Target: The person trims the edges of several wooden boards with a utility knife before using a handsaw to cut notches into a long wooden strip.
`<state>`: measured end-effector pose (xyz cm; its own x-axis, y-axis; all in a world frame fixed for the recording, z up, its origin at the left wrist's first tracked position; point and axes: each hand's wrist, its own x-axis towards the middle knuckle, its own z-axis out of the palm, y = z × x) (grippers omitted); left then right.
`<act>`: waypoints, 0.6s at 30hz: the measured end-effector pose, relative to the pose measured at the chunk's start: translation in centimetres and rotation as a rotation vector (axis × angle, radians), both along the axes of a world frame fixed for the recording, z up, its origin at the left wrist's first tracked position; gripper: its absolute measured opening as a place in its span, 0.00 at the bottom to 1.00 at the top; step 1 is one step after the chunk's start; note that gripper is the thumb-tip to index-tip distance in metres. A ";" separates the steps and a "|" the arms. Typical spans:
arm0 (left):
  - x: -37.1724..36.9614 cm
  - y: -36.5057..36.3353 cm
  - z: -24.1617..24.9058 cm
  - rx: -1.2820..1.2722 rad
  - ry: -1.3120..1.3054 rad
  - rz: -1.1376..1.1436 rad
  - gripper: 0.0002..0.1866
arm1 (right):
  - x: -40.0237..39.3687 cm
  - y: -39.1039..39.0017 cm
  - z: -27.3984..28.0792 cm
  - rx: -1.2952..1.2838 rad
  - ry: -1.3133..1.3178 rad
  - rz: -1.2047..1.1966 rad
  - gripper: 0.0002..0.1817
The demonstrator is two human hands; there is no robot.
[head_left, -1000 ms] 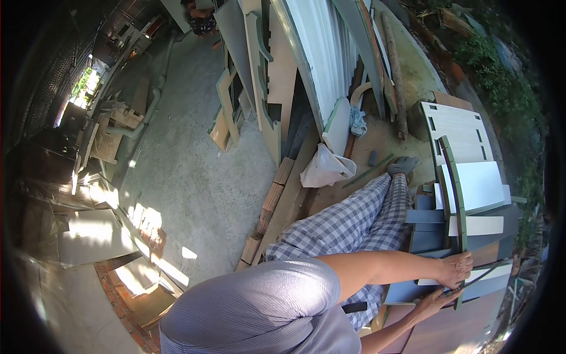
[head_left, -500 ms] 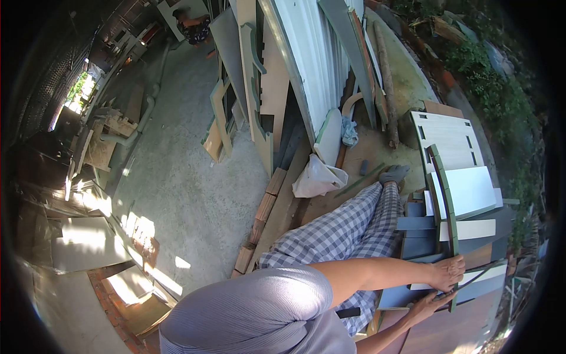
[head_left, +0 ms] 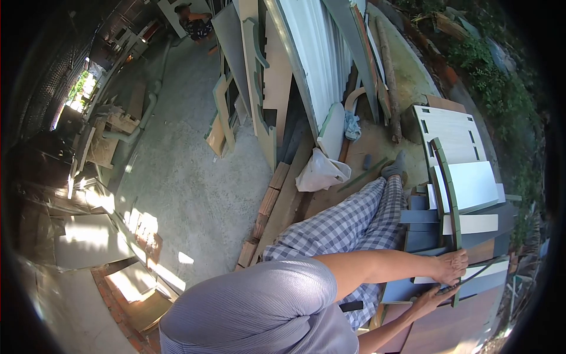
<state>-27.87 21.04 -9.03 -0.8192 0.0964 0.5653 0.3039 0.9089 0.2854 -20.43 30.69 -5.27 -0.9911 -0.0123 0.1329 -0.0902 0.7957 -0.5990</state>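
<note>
Stretched to the right, my left hand (head_left: 451,266) is closed around the lower part of a long, slightly curved green-edged strip (head_left: 448,192). The strip lies across a stack of grey, white and brown boards (head_left: 421,217). Just below, my right hand (head_left: 433,300) is close to the strip's lower end, its fingers closed on a thin dark strip (head_left: 482,270) that slants up to the right. Its fingertips are partly hidden beside the left hand.
A slotted white board (head_left: 451,134) lies beyond the stack. Tall panels (head_left: 306,59) lean at the top centre, near a white plastic bag (head_left: 321,172) and a row of bricks (head_left: 266,209). Another person (head_left: 194,23) crouches far back. Plants (head_left: 489,88) border the right side.
The whole view has shifted slightly. The far person's head now shows more clearly. Both my hands remain at the lower end of the green-edged strip, with little movement.
</note>
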 end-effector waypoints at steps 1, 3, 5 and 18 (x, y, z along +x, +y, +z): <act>-0.1 0.0 -0.1 0.002 0.004 0.013 0.19 | -0.2 0.3 -0.5 0.008 0.007 0.001 0.31; 0.3 -0.3 0.5 -0.035 0.002 0.011 0.17 | 0.2 -0.3 0.5 0.005 0.000 -0.004 0.31; 0.6 -1.1 1.5 -0.078 0.006 0.027 0.17 | 0.3 -0.5 0.5 0.006 -0.017 -0.008 0.32; 1.2 -0.7 1.8 -0.150 -0.043 0.067 0.15 | 1.1 -1.3 1.9 -0.036 -0.014 0.027 0.31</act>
